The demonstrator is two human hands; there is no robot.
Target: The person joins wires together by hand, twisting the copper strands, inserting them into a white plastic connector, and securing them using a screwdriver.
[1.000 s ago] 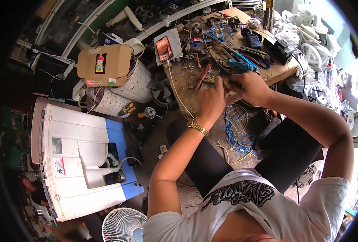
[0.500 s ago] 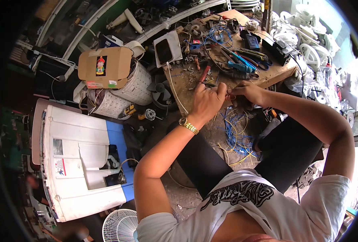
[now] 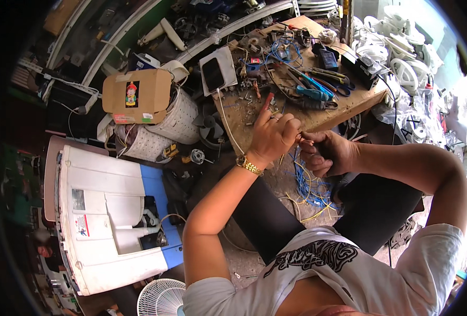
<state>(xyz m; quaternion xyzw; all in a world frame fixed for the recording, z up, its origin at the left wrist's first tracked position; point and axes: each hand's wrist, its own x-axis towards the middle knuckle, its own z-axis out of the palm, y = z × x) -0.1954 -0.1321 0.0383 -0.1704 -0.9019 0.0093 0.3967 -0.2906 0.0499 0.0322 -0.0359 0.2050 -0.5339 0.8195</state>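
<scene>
My left hand (image 3: 276,134), with a gold watch on its wrist, is closed over the near edge of the wooden bench. Just beyond its knuckles a red handle (image 3: 267,101) sticks out; whether the hand grips it I cannot tell. My right hand (image 3: 332,154) is beside it, fingers curled and thumb pressed on the index finger. Between the two sets of fingertips shows a thin copper-coloured strand (image 3: 306,140), pinched in the right hand. What the left fingers hold is hidden behind them.
Blue-handled pliers (image 3: 318,84) and other tools crowd the wooden bench (image 3: 239,113), with a phone (image 3: 212,73) at its left. Blue and yellow wires (image 3: 310,184) lie on the floor below. A white-and-blue machine casing (image 3: 96,179), a cardboard box (image 3: 157,89) and a fan (image 3: 160,297) stand left.
My right hand has dropped toward me and turned, so its curled fingers now show. The left hand has shifted slightly nearer, still closed. The head view has tilted a little.
</scene>
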